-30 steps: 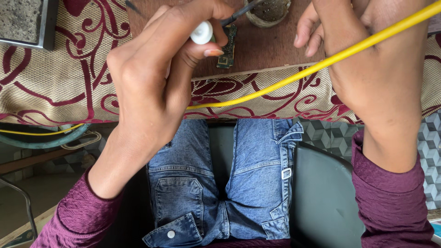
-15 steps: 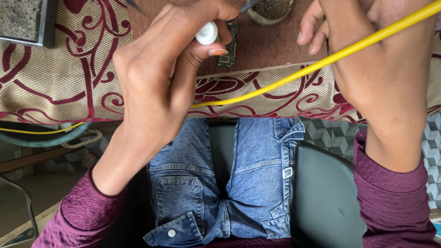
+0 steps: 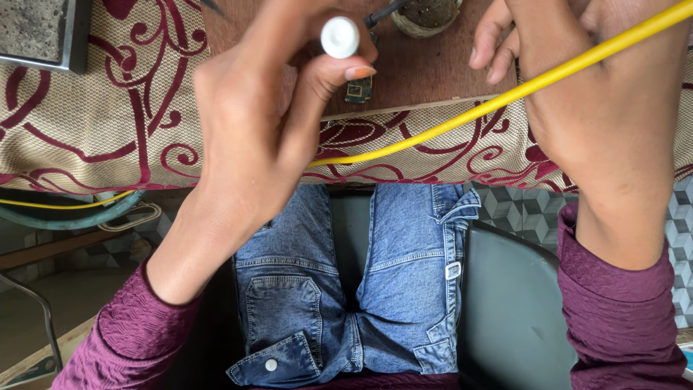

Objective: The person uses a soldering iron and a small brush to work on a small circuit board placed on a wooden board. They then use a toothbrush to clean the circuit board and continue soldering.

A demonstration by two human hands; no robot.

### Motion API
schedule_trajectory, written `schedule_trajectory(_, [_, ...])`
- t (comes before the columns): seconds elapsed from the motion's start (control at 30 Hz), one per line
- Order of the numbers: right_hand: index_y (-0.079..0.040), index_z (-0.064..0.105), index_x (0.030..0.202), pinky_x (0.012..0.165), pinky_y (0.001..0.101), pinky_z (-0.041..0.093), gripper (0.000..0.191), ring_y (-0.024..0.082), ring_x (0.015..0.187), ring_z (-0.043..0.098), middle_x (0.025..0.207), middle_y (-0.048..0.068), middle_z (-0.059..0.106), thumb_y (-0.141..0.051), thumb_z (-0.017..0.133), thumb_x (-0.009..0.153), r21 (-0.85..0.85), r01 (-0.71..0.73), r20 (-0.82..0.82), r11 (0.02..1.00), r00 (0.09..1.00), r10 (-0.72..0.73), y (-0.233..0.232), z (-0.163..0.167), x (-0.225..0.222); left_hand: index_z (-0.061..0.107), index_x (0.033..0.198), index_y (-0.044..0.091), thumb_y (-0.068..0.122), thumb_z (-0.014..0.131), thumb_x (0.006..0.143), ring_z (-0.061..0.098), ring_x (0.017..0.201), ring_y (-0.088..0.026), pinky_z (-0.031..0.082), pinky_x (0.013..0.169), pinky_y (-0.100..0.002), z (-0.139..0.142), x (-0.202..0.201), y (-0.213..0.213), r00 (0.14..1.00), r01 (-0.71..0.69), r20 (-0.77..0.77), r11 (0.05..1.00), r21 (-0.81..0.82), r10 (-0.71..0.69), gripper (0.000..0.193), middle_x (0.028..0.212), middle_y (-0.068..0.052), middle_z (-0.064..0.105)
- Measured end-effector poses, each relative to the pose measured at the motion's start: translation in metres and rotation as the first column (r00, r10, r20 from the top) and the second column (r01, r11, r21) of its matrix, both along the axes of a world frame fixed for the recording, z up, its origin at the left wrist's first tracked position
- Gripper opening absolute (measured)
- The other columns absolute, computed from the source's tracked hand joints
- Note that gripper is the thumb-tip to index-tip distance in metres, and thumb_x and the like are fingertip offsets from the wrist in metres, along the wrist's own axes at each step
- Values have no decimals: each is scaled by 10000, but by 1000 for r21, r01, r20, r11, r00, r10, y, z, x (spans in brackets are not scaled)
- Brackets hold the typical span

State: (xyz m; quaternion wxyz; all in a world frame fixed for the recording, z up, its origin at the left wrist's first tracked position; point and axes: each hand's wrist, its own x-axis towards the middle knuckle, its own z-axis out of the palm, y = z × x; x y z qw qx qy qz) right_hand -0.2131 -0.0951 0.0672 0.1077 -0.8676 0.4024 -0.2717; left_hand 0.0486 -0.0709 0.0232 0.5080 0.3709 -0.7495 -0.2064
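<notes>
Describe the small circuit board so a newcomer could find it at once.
Start at the brown wooden board lying on the patterned cloth. Near its front edge, just under the left hand's thumb, lies the circuit board: small, dark green, with tiny parts, unlike the round pot behind it.

2 hands [image 3: 260, 137], 1 yellow cable [image 3: 462, 119], maybe 1 circuit board [image 3: 359, 90]

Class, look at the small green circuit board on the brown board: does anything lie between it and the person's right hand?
Nothing visible does. The circuit board lies half hidden under the left hand, which holds a white-capped tool. Only bare brown board separates it from the right hand; the yellow cable passes nearer the table's edge.
</notes>
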Motion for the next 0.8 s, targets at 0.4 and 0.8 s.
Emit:
schedule_trajectory(0.4, [72,584,1074,686,215,518,155,151,814,701,950,123,679,141,446,1063,-56,-7,-46,998,999,4,1,7,4,519,1138,21,354,407,1180,426,558,-25,322,511,-176,-35,-12,2,907,163,-417,959,233,-53,354,978,-42,623])
schedule_trajectory(0.8, [62,609,1081,674,210,516,218,134,844,711,1012,106,690,81,398,1135,2,18,19,1000,1000,-18,6,13,13,481,1127,59,474,356,1229,416,577,-20,345,555,-179,-50,-1,-3,916,266,-342,955,134,-208,446,1024,-57,604])
